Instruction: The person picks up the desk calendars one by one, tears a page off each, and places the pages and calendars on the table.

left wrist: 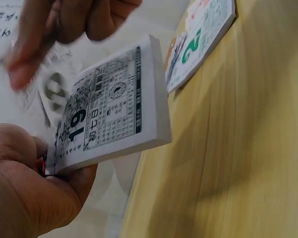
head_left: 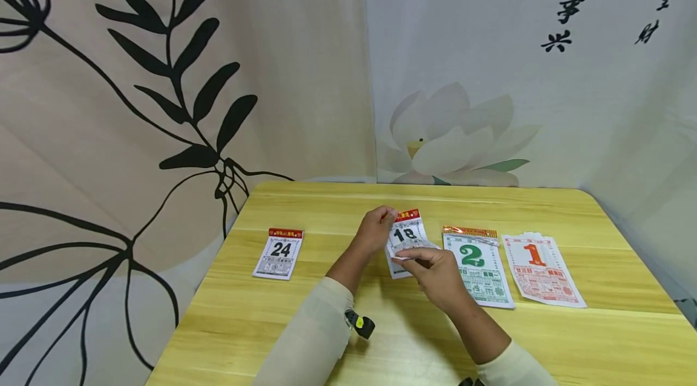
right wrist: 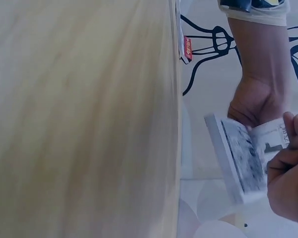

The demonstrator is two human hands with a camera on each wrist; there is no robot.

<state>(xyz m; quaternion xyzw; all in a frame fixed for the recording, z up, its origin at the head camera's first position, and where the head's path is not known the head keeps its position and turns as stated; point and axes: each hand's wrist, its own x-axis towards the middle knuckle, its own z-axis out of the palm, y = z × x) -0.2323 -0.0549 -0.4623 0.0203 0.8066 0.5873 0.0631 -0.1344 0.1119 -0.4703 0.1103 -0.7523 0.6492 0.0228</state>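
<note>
A tear-off calendar pad (head_left: 400, 271) with a red header is held up over the table. My left hand (head_left: 376, 232) grips it at the header end, thumb on the near face in the left wrist view. My right hand (head_left: 441, 277) pinches the lower edge of the leaf marked 18 (head_left: 418, 230), which curls up from the pad. Beneath that leaf, the page marked 19 (left wrist: 114, 94) shows in the left wrist view, where the right hand is blurred. From the right wrist view, the pad's thick edge (right wrist: 223, 158) and the bent-up leaf are visible.
On the wooden table (head_left: 337, 350), a small calendar pad marked 24 (head_left: 279, 256) lies to the left. Right of my hands are a larger pad with a green 2 (head_left: 484, 271) and leaves with a red 1 (head_left: 544, 271). Patterned curtains (head_left: 305, 71) hang behind the table.
</note>
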